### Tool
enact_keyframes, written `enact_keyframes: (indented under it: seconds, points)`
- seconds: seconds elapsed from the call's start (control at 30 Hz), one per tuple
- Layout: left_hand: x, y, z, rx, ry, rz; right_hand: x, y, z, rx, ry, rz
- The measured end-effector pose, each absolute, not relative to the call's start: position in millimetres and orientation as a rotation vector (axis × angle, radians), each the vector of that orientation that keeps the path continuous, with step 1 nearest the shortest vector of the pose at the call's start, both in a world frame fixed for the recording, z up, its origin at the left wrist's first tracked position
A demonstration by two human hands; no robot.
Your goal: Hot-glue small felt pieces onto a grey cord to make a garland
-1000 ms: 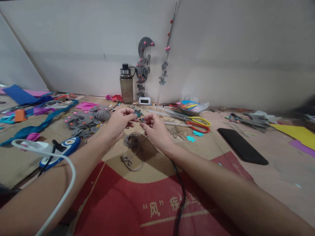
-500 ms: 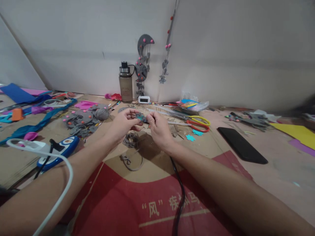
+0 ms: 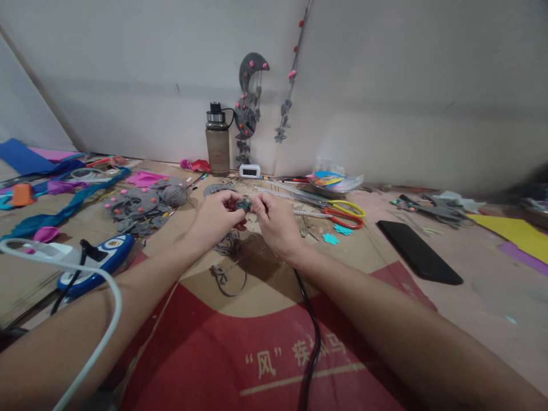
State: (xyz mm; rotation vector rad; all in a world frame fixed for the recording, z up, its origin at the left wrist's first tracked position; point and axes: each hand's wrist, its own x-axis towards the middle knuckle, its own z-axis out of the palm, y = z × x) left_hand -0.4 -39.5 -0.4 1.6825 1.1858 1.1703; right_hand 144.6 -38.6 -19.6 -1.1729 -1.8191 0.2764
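Observation:
My left hand [image 3: 220,216] and my right hand [image 3: 274,222] meet over the middle of the table. Between their fingertips they pinch a small teal and grey piece [image 3: 244,204], partly covered by the fingers; it looks like a felt flower, but its exact shape is hard to make out. Below the left hand lies a coil of grey cord [image 3: 229,244], with a loose loop of cord [image 3: 225,282] nearer me. Two teal flower cutouts, one at the front [image 3: 330,238], rest right of my right hand, near scissors with yellow and red handles [image 3: 345,217].
A bottle [image 3: 218,145] and a small digital clock [image 3: 249,171] stand by the wall, beside hanging grey moon ornaments [image 3: 252,65]. Left are grey felt pieces [image 3: 141,205] and a blue-white device [image 3: 103,265]. A black phone [image 3: 419,251] lies right. A black cable [image 3: 314,331] runs toward me.
My hands have drawn closer together around the small piece, and the left fingers have curled in more, covering more of it. The view has shifted slightly.

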Motion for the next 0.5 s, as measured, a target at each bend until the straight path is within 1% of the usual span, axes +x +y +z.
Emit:
enact_keyframes:
  seconds: [0.13, 0.3, 0.5]
  points:
    - [-0.4, -42.5, 3.6, 1.741, 1.249, 1.162, 144.3, -36.3, -20.8, -1.123, -1.796, 0.326]
    - [-2.2, -36.3, 1.9, 1.501, 1.155, 1.189, 149.4, -35.7, -19.4, -1.047, -1.847, 0.327]
    - [-4.0, -32.7, 0.5, 1.394, 1.12, 1.194, 152.9, -36.9, -17.5, -0.988, -1.95, 0.169]
